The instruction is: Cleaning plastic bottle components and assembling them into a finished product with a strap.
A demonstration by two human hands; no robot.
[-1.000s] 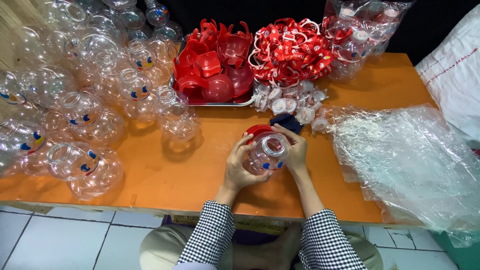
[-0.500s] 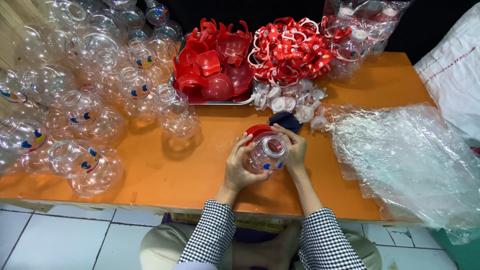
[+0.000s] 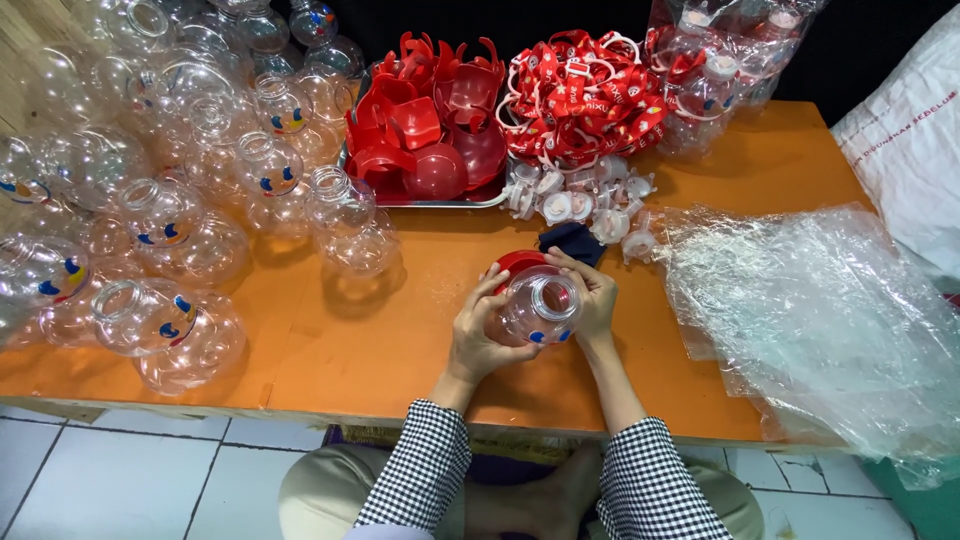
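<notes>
Fingers [image 3: 497, 290] of both hands are curled around a clear jar [image 3: 538, 308], held just above the orange table [image 3: 400, 330], with a red base [image 3: 515, 265] pressed against its far side. Clear plastic sheeting [image 3: 810, 320] is spread at the right. Empty jars [image 3: 160, 210] are heaped at the left. A tray of red parts [image 3: 430, 130] is set behind. The left hand [image 3: 480, 335] and right hand [image 3: 592, 295] are seen cupping the jar from either side.

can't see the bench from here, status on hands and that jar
Left hand and right hand both grip on clear jar, mouth open, up. Red base piece at its far end. Nothing in the way on orange table.
</notes>
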